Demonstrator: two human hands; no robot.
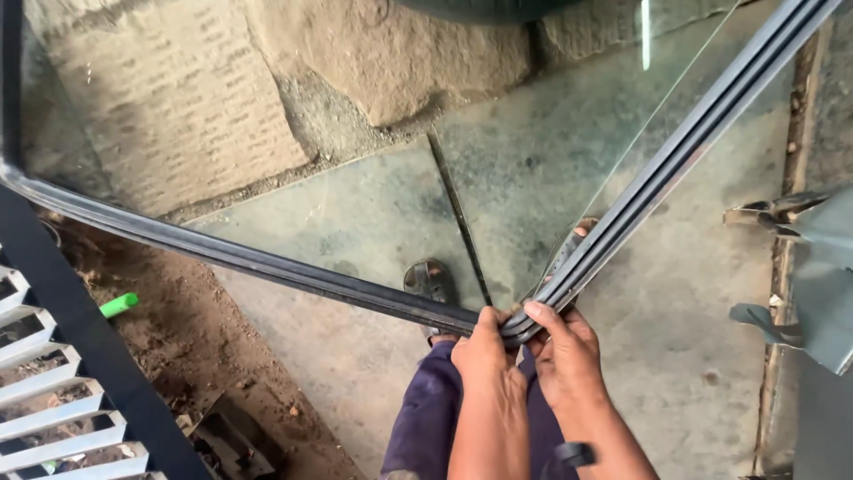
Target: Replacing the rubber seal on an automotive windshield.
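Where both hands pinch, rubber seal (520,327) bends.

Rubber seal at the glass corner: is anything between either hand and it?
Nothing visible does. Both hands already pinch the black rubber seal where it bends around the corner of the glass pane: the left hand from the left side, the right hand from the right, fingers directly on the rubber.
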